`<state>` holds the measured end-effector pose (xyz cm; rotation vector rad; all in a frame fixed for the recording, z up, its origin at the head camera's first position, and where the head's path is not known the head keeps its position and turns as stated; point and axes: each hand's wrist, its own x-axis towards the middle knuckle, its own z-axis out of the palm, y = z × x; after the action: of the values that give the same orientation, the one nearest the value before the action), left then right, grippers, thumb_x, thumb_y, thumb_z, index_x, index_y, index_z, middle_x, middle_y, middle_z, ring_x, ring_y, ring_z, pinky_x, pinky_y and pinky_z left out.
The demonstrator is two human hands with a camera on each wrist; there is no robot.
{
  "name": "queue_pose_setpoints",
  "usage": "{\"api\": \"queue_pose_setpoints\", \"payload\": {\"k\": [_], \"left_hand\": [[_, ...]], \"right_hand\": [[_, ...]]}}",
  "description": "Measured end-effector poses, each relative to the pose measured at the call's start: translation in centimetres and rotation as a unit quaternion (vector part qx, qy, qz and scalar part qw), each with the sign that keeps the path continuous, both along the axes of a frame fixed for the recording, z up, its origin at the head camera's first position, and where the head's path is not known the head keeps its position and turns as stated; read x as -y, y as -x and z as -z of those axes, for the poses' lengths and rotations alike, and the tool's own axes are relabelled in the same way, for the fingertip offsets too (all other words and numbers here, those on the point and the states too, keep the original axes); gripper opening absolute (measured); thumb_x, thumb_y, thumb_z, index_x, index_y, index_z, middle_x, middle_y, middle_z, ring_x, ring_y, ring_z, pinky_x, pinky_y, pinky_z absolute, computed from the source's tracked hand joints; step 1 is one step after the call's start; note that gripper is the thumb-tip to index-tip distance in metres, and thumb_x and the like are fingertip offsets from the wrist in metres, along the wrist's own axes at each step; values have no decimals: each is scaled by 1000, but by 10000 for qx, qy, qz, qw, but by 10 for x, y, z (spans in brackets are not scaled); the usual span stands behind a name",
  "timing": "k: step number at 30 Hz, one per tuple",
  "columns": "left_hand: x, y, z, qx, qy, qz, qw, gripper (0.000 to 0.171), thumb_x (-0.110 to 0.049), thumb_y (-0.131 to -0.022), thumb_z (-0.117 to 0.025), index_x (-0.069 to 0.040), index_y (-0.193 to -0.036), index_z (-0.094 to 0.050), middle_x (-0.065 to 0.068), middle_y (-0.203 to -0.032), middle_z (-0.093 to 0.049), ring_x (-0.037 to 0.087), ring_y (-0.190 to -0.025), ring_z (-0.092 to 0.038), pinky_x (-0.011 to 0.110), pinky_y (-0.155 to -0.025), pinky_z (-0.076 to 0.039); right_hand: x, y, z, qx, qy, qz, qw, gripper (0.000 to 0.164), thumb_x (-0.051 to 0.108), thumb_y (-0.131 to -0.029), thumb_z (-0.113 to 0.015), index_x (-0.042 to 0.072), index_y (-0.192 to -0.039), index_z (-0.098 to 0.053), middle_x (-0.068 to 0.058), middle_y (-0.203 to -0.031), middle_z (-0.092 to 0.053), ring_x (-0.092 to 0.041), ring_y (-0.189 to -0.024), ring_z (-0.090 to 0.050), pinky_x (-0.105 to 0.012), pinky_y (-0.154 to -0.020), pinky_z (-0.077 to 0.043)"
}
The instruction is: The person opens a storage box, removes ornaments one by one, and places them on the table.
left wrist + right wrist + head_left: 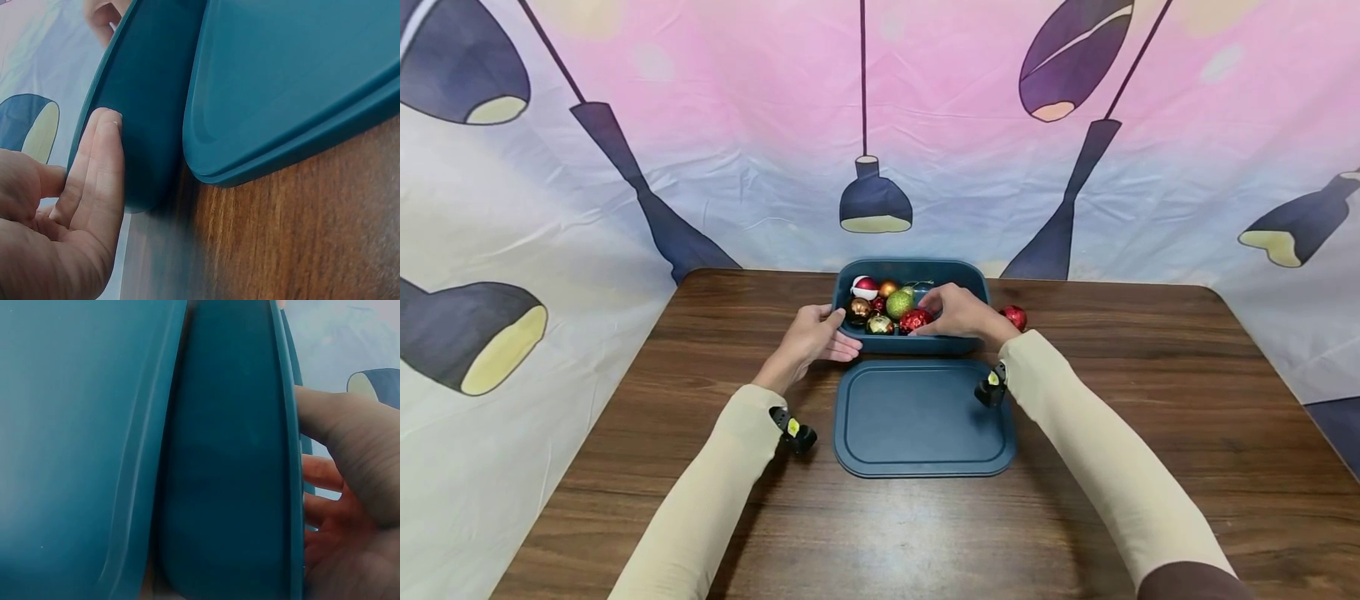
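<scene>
Wooden table (pixel 1150 400) | box (pixel 917 345) | left hand (pixel 812 337): straight fingers touching box's near-left corner | right hand (pixel 958 311): inside box, pinching red bauble (pixel 913 320)

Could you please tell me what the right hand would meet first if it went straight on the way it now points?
Most likely the red ball right at the hand, inside the box; depth is unclear there, so the two may already be touching.
</scene>
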<state>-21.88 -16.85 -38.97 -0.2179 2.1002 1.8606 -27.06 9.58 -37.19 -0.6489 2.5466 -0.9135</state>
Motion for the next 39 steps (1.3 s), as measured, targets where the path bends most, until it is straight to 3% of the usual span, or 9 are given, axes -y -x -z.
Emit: {"api": "queue_pose_setpoints", "payload": {"k": [17, 32, 39], "left_hand": [[0, 0, 1, 7, 42, -16, 10000, 57, -24, -112, -40, -1, -160, -21, 18, -85, -75, 28, -74, -76, 37, -71, -64], [-1, -1, 0, 26, 63, -44, 10000, 57, -25, -112, -40, -2, -161, -21, 18, -85, -75, 27, -74, -76, 40, -75, -64], [-1, -1, -1, 19, 11, -33, 10000, 57, -24, -112, -40, -1, -160, -21, 18, -85, -75, 28, -74, -76, 40, -75, -64]], "right_hand": [[-6, 1, -6, -182, -121, 0, 9998, 58, 29, -88, -82, -2, -133, -61, -21, -129, -62, -34, -118, -59, -49, -99, -53], [-24, 1, -32, -349, 37, 237, 9991, 59, 29, -87, -83, -2, -132, -61, -21, -123, -64, -34, -110, -61, -44, -86, -57], [-37, 1, -46, -531, 65, 420, 9977, 60, 30, -85, -84, -1, -132, -62, -22, -122, -65, -33, -110, -61, -47, -88, -56]]}}
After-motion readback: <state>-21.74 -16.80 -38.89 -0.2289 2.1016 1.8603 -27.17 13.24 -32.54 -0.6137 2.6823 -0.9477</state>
